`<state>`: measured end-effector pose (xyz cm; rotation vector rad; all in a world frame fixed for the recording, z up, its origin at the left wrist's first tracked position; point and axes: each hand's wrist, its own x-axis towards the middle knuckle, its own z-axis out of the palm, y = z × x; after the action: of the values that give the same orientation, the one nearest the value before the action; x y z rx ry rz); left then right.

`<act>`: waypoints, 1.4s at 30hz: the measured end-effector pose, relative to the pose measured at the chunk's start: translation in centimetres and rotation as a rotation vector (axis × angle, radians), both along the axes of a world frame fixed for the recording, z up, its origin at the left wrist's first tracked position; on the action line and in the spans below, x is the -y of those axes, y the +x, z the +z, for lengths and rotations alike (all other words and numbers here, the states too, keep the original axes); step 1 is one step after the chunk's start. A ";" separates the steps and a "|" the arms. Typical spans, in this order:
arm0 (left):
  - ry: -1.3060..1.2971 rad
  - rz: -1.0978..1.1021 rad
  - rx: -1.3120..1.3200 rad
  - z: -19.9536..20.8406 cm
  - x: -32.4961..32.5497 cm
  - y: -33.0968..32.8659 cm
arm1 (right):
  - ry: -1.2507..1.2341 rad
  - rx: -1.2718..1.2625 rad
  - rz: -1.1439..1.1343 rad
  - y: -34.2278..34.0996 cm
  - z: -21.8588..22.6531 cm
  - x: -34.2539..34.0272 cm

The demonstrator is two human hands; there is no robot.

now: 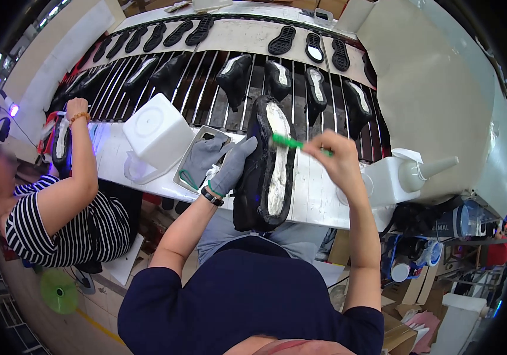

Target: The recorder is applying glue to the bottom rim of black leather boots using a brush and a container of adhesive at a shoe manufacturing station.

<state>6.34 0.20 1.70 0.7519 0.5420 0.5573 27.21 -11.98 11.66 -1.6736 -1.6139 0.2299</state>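
1. Left hand [235, 164]: covered by a grey glove and closed on the left flank of a black shoe upper [247, 198]. The thumb points away from the wearer along the flank; the other fingers are largely hidden.
2. Left forearm [185, 232]: slants forward and to the right, elbow out to the side. A dark watch [212, 197] encircles the wrist just below the glove's green cuff.
3. Shoe upper: held with its underside facing the wearer, its long axis running away from the body, at the near edge of the white worktop [324, 201]. A white strip [277, 183] runs lengthwise inside its dark rim.
4. Right hand [337, 152]: bare, fingers curled and gripping the handle of a green brush [295, 142]. The handle lies crosswise, its head to the left, over the strip's upper half; whether the bristles press on it cannot be told.
5. Right forearm [360, 228]: rises steeply from a bent elbow, leaning slightly left toward the hand.
6. Surroundings: a tray [177, 177] with a grey glove [203, 158] lies left of the upper, beside a white container [153, 125]. Beyond, further black uppers rest on a roller conveyor [197, 83].
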 end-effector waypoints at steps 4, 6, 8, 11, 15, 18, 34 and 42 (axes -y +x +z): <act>-0.022 -0.018 0.029 -1.2 0.6 -0.7 | 0.011 0.077 -0.187 -0.1 -0.8 -2.2; 0.007 0.042 0.083 -1.9 0.9 -0.8 | -0.004 -0.018 0.009 0.1 -1.1 -0.4; -0.199 0.056 0.121 -2.7 1.0 -1.3 | -0.127 -0.102 0.166 1.5 -1.2 2.8; -0.177 -0.014 0.186 -3.5 0.7 -2.7 | -0.099 -0.065 -0.198 3.9 -2.0 9.4; -0.103 0.084 0.121 -4.3 -0.4 -2.9 | -0.408 0.374 -0.874 6.2 -6.0 15.4; -0.260 0.093 0.250 -4.4 -0.5 -2.1 | -0.632 0.370 -0.889 6.1 -10.5 14.8; 0.507 0.054 0.075 1.8 0.6 -5.0 | -0.078 -1.665 0.086 -7.8 -10.7 1.5; 0.524 0.635 -0.170 -2.2 -1.4 -12.5 | -0.092 -1.755 0.075 -7.1 -6.6 -13.9</act>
<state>-6.13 1.63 -0.48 1.1342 0.8135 1.2637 20.09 1.92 5.02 -0.7670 -0.2706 1.3380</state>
